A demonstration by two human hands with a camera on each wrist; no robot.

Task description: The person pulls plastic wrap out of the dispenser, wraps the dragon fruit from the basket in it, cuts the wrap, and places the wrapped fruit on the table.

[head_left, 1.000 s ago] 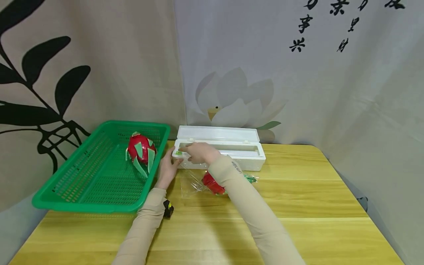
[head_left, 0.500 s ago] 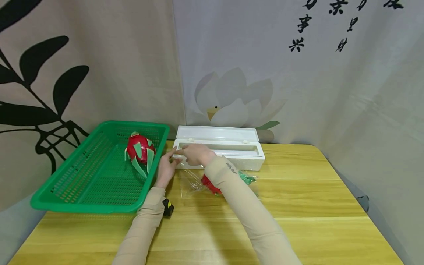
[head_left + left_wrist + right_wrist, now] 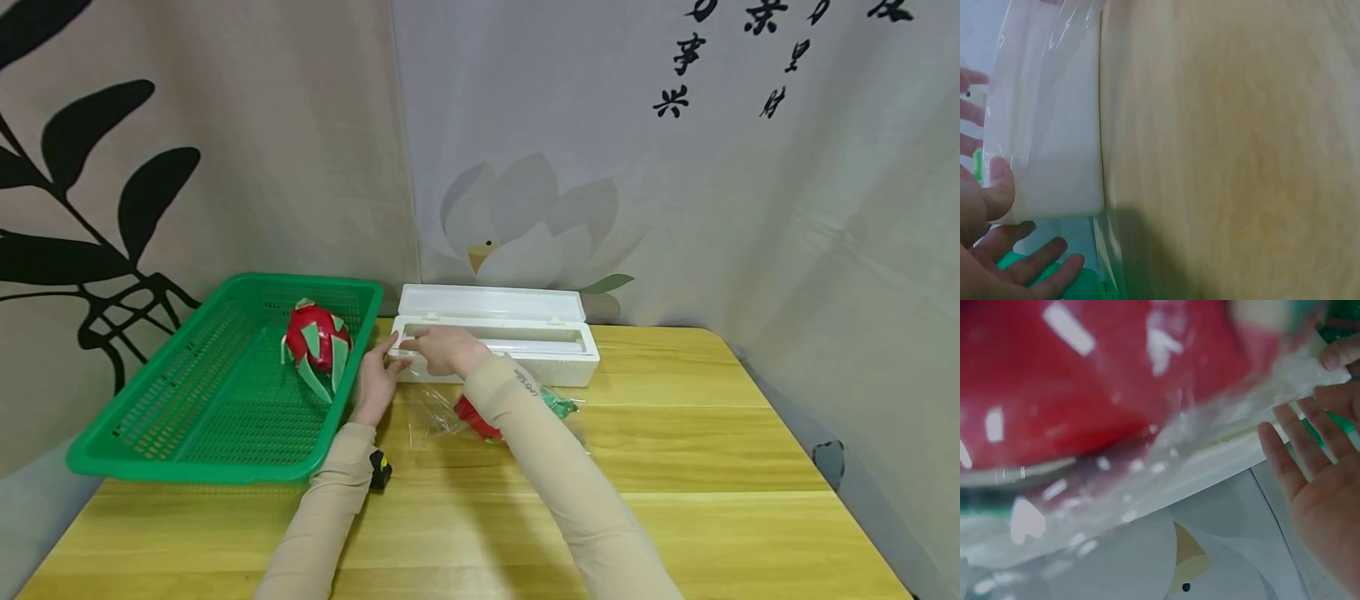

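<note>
A white cling film dispenser point(image 3: 525, 368) stands at the back of the table, lid raised. My left hand point(image 3: 377, 385) holds its left end, thumb on the front and index finger at the top corner. Over that end reaches my right hand point(image 3: 448, 350), index finger pointing at the corner. In the right wrist view its other fingers point(image 3: 1317, 447) bend loosely. A green bit point(image 3: 977, 164) shows beside the hands in the left wrist view. Clear film point(image 3: 1047, 56) hangs down the dispenser's front. Before it lies a red dragon fruit point(image 3: 474, 417) in clear film, partly under my right forearm.
A green plastic basket point(image 3: 225, 467) stands left of the dispenser, close to my left forearm. Inside it lies another dragon fruit point(image 3: 318, 337). A printed curtain point(image 3: 525, 125) hangs right behind the wooden table point(image 3: 735, 467).
My right hand has shifted slightly left toward the dispenser's corner, and the green bit seen there a second ago is now covered in the head view. The left hand keeps its hold.
</note>
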